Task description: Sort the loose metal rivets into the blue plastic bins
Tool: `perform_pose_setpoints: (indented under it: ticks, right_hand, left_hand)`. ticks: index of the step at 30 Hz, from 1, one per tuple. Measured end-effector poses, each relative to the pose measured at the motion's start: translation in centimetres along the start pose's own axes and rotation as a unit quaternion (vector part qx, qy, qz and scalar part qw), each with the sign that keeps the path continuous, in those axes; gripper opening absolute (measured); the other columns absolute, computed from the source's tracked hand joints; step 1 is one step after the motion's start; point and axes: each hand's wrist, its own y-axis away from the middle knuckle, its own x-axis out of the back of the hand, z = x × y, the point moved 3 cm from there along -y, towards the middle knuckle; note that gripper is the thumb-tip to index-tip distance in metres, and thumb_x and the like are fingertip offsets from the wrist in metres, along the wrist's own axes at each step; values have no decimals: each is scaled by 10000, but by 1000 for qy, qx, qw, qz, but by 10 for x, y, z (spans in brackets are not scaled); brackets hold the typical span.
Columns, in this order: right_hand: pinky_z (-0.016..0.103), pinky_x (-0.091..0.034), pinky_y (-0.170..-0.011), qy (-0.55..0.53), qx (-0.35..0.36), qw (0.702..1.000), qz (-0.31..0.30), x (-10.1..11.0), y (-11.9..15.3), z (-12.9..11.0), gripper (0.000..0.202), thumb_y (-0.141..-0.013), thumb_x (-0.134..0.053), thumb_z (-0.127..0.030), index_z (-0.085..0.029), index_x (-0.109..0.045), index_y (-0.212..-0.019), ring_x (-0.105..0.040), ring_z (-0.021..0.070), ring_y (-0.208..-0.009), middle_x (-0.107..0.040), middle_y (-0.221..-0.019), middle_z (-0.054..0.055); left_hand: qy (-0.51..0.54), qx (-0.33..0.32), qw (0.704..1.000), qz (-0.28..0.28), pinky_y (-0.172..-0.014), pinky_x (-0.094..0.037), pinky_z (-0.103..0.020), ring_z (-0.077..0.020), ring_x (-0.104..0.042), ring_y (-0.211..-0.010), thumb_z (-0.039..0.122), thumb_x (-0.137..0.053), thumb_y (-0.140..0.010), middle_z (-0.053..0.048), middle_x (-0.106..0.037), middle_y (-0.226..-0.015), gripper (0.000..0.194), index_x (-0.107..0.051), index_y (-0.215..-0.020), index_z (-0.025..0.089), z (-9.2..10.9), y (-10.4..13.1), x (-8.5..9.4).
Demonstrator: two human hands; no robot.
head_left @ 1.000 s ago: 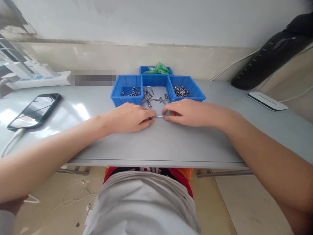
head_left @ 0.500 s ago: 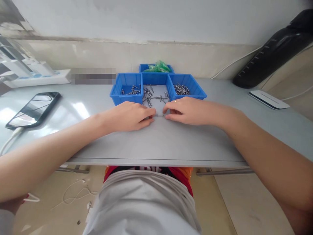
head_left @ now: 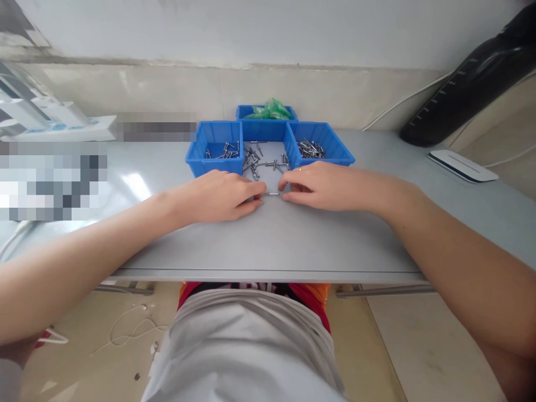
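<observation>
Centrally, a slim metal rivet (head_left: 273,194) lies crosswise between both hands' fingertips, over the grey table (head_left: 268,245). The left hand (head_left: 228,195) is palm-down at one end; whether it pinches, I cannot tell. The right hand (head_left: 320,184) arches opposite, thumb and forefinger parted. Beyond are loose rivets (head_left: 274,163) and three blue bins (head_left: 263,131).
</observation>
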Motion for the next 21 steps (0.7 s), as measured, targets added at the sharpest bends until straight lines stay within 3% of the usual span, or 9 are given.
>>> perform_pose_setpoints:
  ticks: [21]
  right_hand:
    - [279, -323, -596, 16, 6, 1000, 5, 1, 1, 1, 289, -867, -415, -401, -264, -627, -1009, -572, 174, -736, -666, -903, 23]
  left_hand:
    - [12, 5, 1000, 5, -532, -333, -236, -150, -580, -592, 374, -368, -935, -28, -668, -770, 292, -599, -996, 207, 1, 0, 3]
